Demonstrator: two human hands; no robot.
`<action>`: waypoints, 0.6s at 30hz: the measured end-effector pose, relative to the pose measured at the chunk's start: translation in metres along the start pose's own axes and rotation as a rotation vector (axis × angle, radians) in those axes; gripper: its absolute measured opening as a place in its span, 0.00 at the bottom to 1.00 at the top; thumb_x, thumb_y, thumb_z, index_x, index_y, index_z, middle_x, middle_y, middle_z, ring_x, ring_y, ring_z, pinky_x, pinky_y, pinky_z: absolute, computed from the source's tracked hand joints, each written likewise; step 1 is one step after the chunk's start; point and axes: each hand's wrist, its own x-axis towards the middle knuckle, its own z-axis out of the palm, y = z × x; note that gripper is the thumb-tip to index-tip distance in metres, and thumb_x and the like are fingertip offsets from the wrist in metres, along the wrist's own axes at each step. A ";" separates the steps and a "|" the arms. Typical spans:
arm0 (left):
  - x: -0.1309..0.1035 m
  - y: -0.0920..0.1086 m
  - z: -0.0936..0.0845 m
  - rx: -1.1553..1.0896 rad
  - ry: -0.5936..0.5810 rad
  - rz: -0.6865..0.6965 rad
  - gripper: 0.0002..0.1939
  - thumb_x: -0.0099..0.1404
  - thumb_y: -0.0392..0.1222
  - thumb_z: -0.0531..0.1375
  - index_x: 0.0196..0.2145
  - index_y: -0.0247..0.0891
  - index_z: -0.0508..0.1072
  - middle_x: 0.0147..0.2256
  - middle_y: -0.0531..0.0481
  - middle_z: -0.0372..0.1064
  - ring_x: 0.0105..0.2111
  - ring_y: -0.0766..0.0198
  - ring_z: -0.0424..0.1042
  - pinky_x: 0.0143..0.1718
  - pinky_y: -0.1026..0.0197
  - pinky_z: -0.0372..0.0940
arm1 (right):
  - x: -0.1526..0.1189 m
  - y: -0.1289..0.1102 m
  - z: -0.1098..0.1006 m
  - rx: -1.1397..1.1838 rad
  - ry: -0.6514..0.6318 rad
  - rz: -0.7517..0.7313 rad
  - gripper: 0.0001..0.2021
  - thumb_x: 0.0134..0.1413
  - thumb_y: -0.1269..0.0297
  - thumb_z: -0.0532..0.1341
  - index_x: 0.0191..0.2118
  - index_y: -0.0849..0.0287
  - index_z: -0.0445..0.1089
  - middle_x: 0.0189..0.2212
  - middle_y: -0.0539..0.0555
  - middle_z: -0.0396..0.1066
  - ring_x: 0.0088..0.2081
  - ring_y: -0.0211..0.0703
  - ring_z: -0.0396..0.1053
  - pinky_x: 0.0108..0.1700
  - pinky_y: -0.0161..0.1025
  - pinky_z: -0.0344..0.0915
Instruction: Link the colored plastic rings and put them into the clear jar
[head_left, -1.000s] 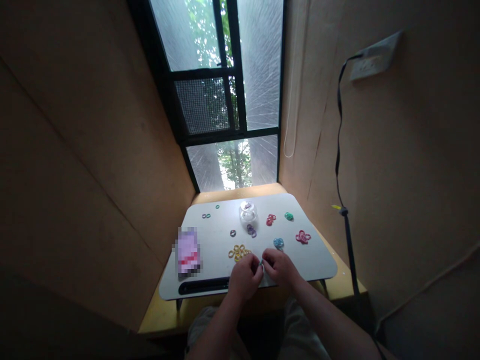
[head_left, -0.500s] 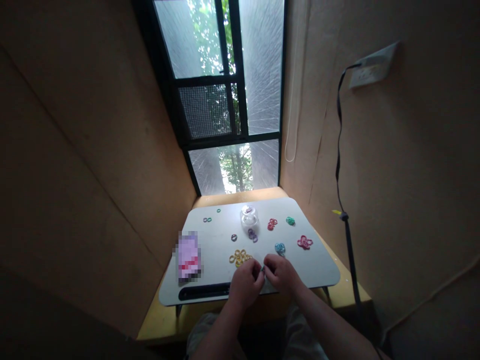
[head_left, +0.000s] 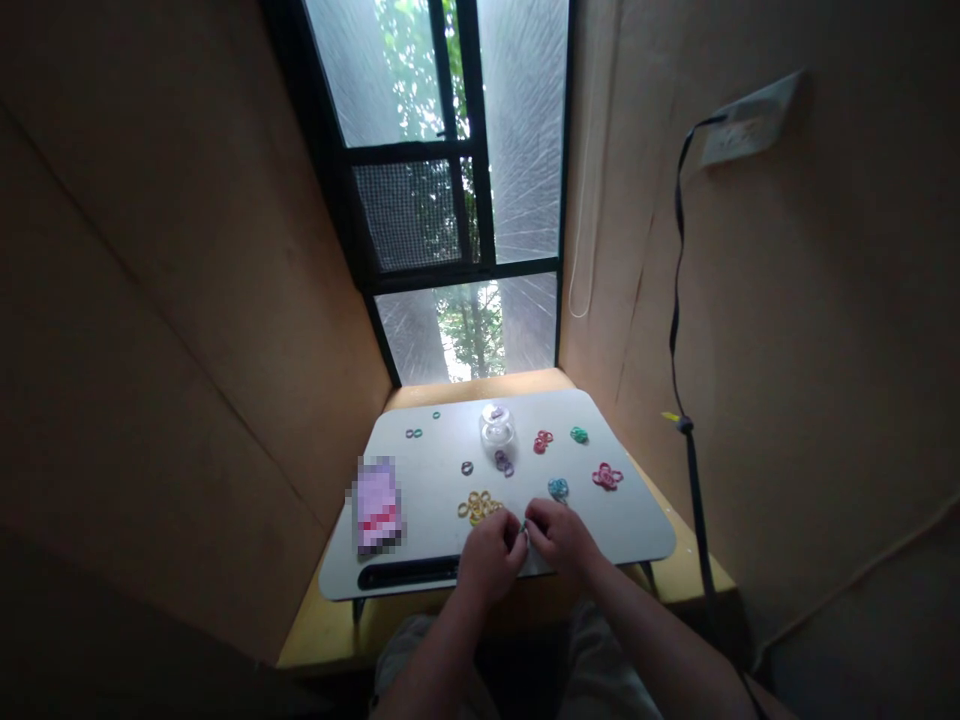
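Close to the near edge of the white lap table (head_left: pixel 420 500), my left hand (head_left: pixel 491 550) and my right hand (head_left: pixel 559 535) meet with fingertips pinched. A speck of green, which looks like a small hair tie (head_left: pixel 523 529), shows between them; most of it is hidden by the fingers. Yellow hair ties (head_left: pixel 480 505) lie in a loose pile just beyond my left hand. Past my right hand is a small heap of blue hair ties (head_left: pixel 558 488), and pink ones (head_left: pixel 607 476) are bunched farther right.
A clear round jar (head_left: pixel 497 428) stands at the back, with purple hair ties (head_left: pixel 503 463) before it. Red (head_left: pixel 542 441) and green hair ties (head_left: pixel 579 435) sit to its right. A blurred purple packet (head_left: pixel 379 505) lies left. A black cord (head_left: pixel 679 300) hangs along the right wall.
The view has tilted slightly, so the table and hands appear a little higher. Both hands remain pinched together at the same spot on the table.
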 end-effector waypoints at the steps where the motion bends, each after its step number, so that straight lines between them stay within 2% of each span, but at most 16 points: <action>1: 0.000 0.000 0.000 0.002 -0.001 -0.001 0.05 0.61 0.41 0.55 0.28 0.39 0.64 0.25 0.54 0.63 0.26 0.66 0.60 0.29 0.64 0.51 | 0.000 0.000 0.000 0.001 -0.001 0.002 0.05 0.51 0.69 0.55 0.26 0.57 0.62 0.24 0.47 0.65 0.27 0.36 0.61 0.30 0.33 0.52; 8: 0.000 0.002 -0.003 0.010 -0.011 0.004 0.05 0.60 0.41 0.55 0.28 0.39 0.64 0.25 0.54 0.63 0.26 0.66 0.60 0.29 0.63 0.52 | 0.001 0.001 0.000 0.001 0.007 0.001 0.04 0.50 0.70 0.56 0.26 0.57 0.64 0.23 0.48 0.65 0.27 0.37 0.61 0.30 0.33 0.53; 18: 0.001 0.004 -0.002 -0.031 0.014 -0.059 0.05 0.62 0.42 0.55 0.30 0.39 0.66 0.26 0.54 0.65 0.27 0.66 0.63 0.31 0.64 0.54 | 0.000 -0.001 -0.001 -0.002 0.019 -0.004 0.05 0.51 0.69 0.56 0.25 0.57 0.63 0.22 0.47 0.63 0.25 0.36 0.58 0.29 0.33 0.51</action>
